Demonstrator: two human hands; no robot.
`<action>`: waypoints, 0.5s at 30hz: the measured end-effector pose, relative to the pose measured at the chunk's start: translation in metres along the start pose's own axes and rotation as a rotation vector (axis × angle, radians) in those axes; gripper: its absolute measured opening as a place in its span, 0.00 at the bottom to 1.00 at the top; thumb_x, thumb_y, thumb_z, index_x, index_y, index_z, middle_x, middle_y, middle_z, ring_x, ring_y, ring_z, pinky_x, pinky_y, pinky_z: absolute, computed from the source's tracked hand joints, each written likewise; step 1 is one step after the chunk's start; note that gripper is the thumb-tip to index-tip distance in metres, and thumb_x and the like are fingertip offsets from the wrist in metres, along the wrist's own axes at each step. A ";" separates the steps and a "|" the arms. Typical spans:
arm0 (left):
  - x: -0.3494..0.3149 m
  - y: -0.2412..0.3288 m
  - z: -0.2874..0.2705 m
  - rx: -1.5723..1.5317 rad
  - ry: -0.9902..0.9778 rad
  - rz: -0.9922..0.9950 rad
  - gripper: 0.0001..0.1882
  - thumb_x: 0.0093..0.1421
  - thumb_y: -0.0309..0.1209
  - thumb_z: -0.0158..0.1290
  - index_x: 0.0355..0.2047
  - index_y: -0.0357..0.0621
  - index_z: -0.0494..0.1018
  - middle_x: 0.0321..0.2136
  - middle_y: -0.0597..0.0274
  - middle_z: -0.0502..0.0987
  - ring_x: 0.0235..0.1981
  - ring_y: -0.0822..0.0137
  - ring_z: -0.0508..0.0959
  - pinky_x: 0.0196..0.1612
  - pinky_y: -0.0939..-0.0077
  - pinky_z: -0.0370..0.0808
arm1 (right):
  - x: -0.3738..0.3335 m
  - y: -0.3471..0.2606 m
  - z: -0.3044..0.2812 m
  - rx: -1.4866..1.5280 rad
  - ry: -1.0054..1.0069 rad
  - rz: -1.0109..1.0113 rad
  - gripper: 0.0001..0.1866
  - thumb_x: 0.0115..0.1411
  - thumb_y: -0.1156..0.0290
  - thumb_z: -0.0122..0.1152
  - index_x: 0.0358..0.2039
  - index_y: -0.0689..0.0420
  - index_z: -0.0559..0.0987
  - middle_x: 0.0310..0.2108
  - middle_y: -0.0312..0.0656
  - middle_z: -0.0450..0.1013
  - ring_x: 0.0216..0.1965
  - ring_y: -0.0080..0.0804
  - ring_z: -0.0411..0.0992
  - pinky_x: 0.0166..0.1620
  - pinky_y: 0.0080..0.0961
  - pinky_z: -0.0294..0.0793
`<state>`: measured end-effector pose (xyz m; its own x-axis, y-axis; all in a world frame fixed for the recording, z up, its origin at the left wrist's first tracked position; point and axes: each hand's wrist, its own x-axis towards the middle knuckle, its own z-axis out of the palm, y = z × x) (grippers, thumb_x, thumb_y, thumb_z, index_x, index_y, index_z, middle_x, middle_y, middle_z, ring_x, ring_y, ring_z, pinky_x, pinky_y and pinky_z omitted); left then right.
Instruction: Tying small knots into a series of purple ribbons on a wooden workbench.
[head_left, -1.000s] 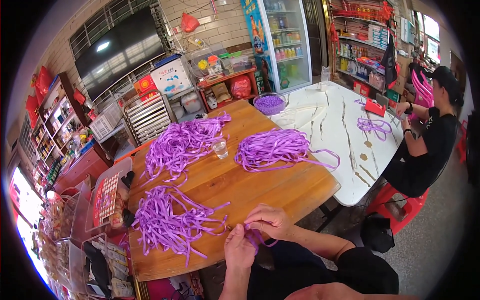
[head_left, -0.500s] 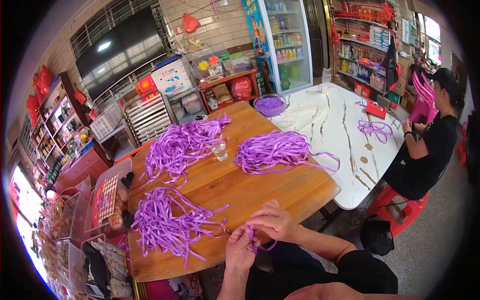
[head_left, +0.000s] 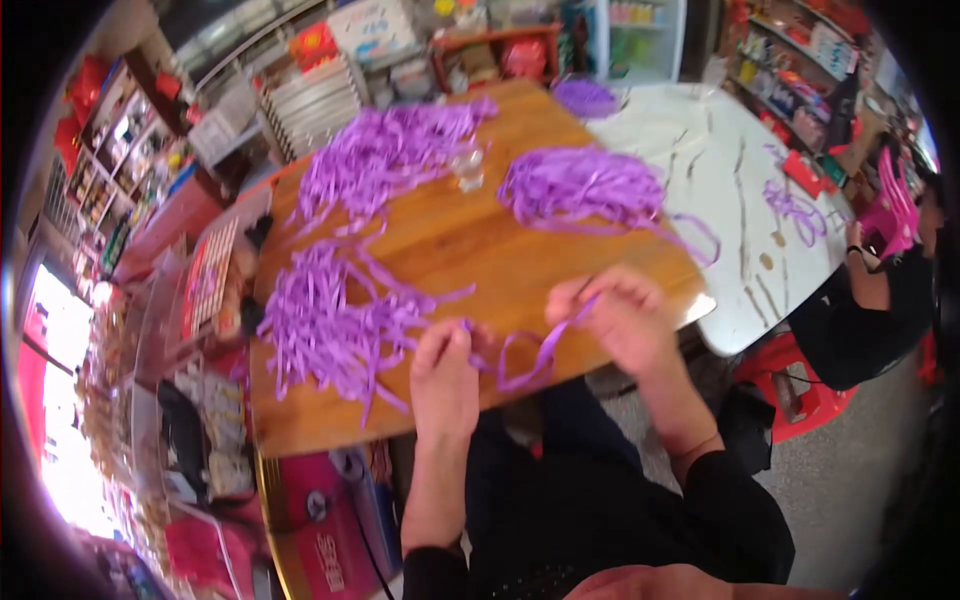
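Observation:
A narrow purple ribbon (head_left: pixel 520 381) hangs in a slack loop between my two hands, over the near edge of the wooden table. My left hand (head_left: pixel 446 372) is closed in a pinch on one part of it. Further right, my right hand (head_left: pixel 622 312) grips another part between thumb and fingers, slightly blurred. Beside my left hand lies a loose pile of cut purple ribbons (head_left: pixel 335 320). Beyond it spreads a larger purple ribbon heap (head_left: pixel 385 155), and a looped purple ribbon bundle (head_left: pixel 580 188) rests at the table's right side.
A small clear cup (head_left: pixel 467 172) stands between the far heaps on the wooden table (head_left: pixel 450 235). Adjoining it is a white marbled table (head_left: pixel 700 170) with a purple-filled bowl (head_left: pixel 586 97). Another person (head_left: pixel 870 310) sits at the right. Plastic bins (head_left: pixel 205 420) crowd the left.
My hands have moved apart, stretching the ribbon out between them. The view has tilted downward, so the tables appear higher in the picture.

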<state>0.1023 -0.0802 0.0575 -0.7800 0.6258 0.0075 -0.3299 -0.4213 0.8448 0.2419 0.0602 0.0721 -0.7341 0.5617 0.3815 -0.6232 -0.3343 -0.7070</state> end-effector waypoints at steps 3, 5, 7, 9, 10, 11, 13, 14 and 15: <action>-0.001 0.017 -0.001 -0.091 -0.038 -0.035 0.04 0.61 0.24 0.47 0.35 0.38 0.71 0.25 0.65 0.71 0.23 0.74 0.68 0.27 0.80 0.65 | 0.003 -0.014 -0.021 -0.019 0.060 -0.054 0.07 0.60 0.77 0.49 0.36 0.65 0.72 0.37 0.54 0.73 0.35 0.41 0.74 0.44 0.42 0.73; 0.003 0.016 -0.008 -0.191 -0.099 -0.072 0.04 0.60 0.24 0.48 0.35 0.38 0.71 0.25 0.66 0.70 0.22 0.75 0.67 0.26 0.82 0.64 | 0.008 -0.021 -0.029 -0.056 0.099 -0.039 0.07 0.60 0.77 0.48 0.37 0.65 0.72 0.35 0.52 0.73 0.34 0.39 0.74 0.44 0.40 0.73; 0.009 0.008 -0.016 -0.266 -0.222 -0.104 0.04 0.60 0.24 0.49 0.35 0.38 0.72 0.23 0.68 0.69 0.21 0.77 0.64 0.24 0.83 0.60 | 0.013 -0.022 -0.036 -0.160 0.044 -0.167 0.08 0.60 0.78 0.47 0.38 0.65 0.72 0.33 0.49 0.73 0.32 0.35 0.73 0.43 0.36 0.72; 0.007 0.002 -0.014 -0.287 -0.194 -0.124 0.05 0.60 0.24 0.49 0.35 0.38 0.73 0.24 0.70 0.69 0.21 0.80 0.63 0.23 0.85 0.57 | 0.012 -0.017 -0.037 -0.194 0.055 -0.131 0.08 0.60 0.78 0.47 0.39 0.65 0.72 0.33 0.48 0.73 0.33 0.33 0.72 0.43 0.33 0.71; 0.005 0.001 -0.012 -0.268 -0.161 -0.102 0.05 0.59 0.24 0.50 0.35 0.38 0.73 0.25 0.70 0.70 0.21 0.80 0.63 0.23 0.85 0.58 | 0.010 -0.015 -0.036 -0.234 0.057 -0.122 0.09 0.60 0.79 0.47 0.41 0.65 0.72 0.32 0.46 0.73 0.33 0.31 0.72 0.42 0.30 0.70; 0.003 0.000 -0.011 -0.250 -0.132 -0.079 0.05 0.59 0.23 0.51 0.36 0.38 0.74 0.25 0.69 0.71 0.21 0.81 0.63 0.24 0.85 0.58 | 0.010 -0.010 -0.033 -0.234 0.068 -0.106 0.09 0.60 0.79 0.47 0.41 0.65 0.72 0.32 0.46 0.73 0.33 0.31 0.72 0.42 0.30 0.70; -0.002 -0.002 -0.009 -0.197 -0.129 -0.054 0.06 0.59 0.23 0.50 0.37 0.37 0.73 0.26 0.69 0.71 0.21 0.80 0.61 0.24 0.84 0.57 | 0.010 0.002 -0.022 -0.378 0.087 -0.123 0.10 0.59 0.80 0.47 0.42 0.66 0.72 0.32 0.45 0.73 0.34 0.29 0.71 0.41 0.24 0.70; -0.005 -0.003 -0.007 -0.142 -0.139 -0.013 0.08 0.59 0.23 0.50 0.38 0.36 0.73 0.27 0.68 0.71 0.21 0.79 0.59 0.24 0.83 0.56 | 0.008 0.005 -0.018 -0.431 0.075 -0.123 0.11 0.58 0.82 0.49 0.42 0.67 0.73 0.33 0.44 0.72 0.35 0.29 0.71 0.41 0.22 0.70; -0.007 -0.004 -0.005 -0.145 -0.134 -0.029 0.08 0.59 0.23 0.50 0.38 0.36 0.73 0.27 0.68 0.71 0.21 0.79 0.59 0.24 0.83 0.56 | 0.006 0.008 -0.014 -0.435 0.086 -0.112 0.11 0.58 0.82 0.49 0.42 0.67 0.73 0.33 0.44 0.72 0.35 0.29 0.71 0.41 0.22 0.70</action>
<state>0.1065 -0.0860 0.0511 -0.6941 0.7171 0.0633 -0.4322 -0.4854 0.7600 0.2359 0.0717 0.0608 -0.6321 0.6435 0.4317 -0.5124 0.0708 -0.8558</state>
